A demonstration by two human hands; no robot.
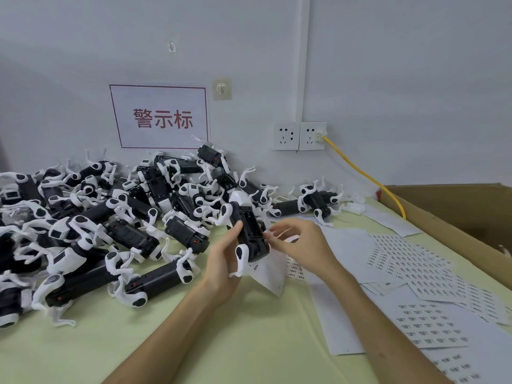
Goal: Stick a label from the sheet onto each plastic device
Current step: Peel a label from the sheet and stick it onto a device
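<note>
My left hand (224, 261) grips a black and white plastic device (248, 231) from the left, thumb across its black body, holding it above the green table with its underside facing me. My right hand (297, 242) is at the device's right edge, with curled fingertips pinching something small there; whether that is a label I cannot tell. A white sheet (270, 273) hangs below the device, under my left hand. Label sheets (407, 259) printed with small dark labels lie to the right.
A large pile of the same devices (110, 217) covers the left and back of the table (194, 342). Two more devices (313, 203) lie near the wall. A cardboard box (457, 217) stands at the right edge. A yellow cable (360, 170) runs from the wall socket.
</note>
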